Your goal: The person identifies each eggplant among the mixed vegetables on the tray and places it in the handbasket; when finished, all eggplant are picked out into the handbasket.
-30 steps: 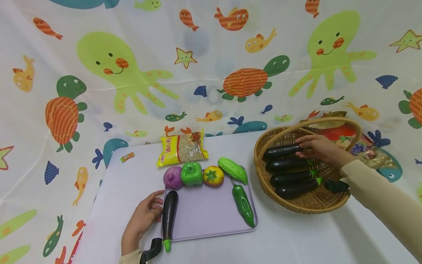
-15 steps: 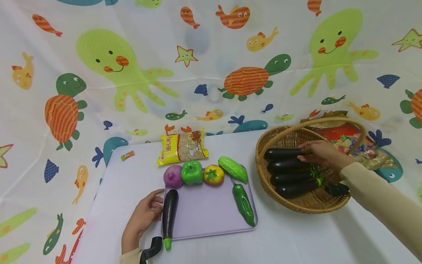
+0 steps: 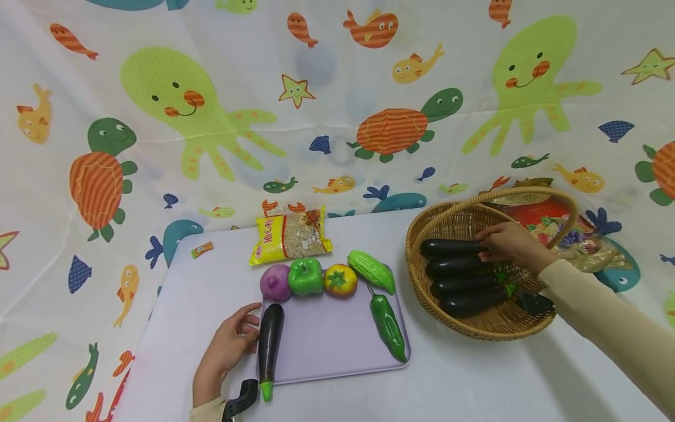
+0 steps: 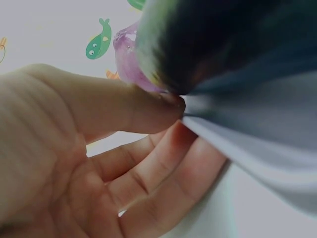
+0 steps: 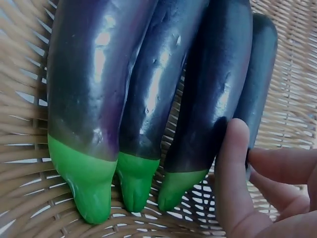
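Note:
In the right wrist view, my right hand point(image 5: 277, 193) pinches the stem end of the farthest eggplant point(image 5: 260, 64), with the thumb between it and its neighbour. In the head view this hand point(image 3: 508, 243) reaches into a wicker basket point(image 3: 477, 334), where several dark eggplants point(image 3: 464, 284) with green stems lie side by side. My left hand point(image 3: 229, 346) grips the left edge of a lilac tray point(image 3: 332, 340), thumb on top and fingers below in the left wrist view. Right by the thumb, another eggplant point(image 3: 270, 340) lies along that edge, its green tip past the front rim.
Along the tray's back are a purple onion point(image 3: 276, 283), green bell pepper point(image 3: 306, 276), yellow-red tomato point(image 3: 340, 280) and bitter melon point(image 3: 371, 271). A green chili point(image 3: 388, 328) lies at the right. Behind stand a yellow food bag point(image 3: 292, 234) and small orange packet point(image 3: 202, 249). The basket's handle point(image 3: 490, 196) arches behind my right hand.
My right hand has lowered a little and its fingers have closed in around the farthest eggplant's end, which has dropped from a slight tilt to level. My left hand has stayed put.

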`<state>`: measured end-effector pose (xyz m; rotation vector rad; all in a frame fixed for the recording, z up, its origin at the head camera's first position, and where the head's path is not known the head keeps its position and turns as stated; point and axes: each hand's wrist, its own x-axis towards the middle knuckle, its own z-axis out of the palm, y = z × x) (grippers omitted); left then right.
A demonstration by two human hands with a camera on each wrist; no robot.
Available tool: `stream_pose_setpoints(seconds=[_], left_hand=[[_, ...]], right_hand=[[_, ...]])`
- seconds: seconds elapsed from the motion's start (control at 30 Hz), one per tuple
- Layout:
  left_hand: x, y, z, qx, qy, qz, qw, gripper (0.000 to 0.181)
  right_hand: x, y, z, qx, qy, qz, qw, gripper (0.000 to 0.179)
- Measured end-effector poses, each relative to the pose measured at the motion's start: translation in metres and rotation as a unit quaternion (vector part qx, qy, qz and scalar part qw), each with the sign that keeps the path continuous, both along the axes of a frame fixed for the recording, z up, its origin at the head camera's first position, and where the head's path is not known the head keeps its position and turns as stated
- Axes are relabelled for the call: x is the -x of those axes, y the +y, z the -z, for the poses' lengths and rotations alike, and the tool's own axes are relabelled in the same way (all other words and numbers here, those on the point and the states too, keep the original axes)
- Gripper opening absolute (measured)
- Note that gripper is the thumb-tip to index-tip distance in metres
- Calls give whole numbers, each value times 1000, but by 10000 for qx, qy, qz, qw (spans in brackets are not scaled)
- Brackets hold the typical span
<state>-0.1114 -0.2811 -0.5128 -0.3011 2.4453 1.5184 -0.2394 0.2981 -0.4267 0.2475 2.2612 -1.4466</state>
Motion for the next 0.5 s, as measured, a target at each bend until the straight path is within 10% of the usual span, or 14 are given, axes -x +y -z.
stream_pose_setpoints(seconds=[0.33,0.5], left_hand=[[0,0,0,30,12,55,10000,61],[-1,0,-1,35,25,116,9999,60]], right_hand=[[-5,-11,-23,-1110,511,-1039,9870,43],[-36,-44,-53,-1503,1202,-2008,9605,39]])
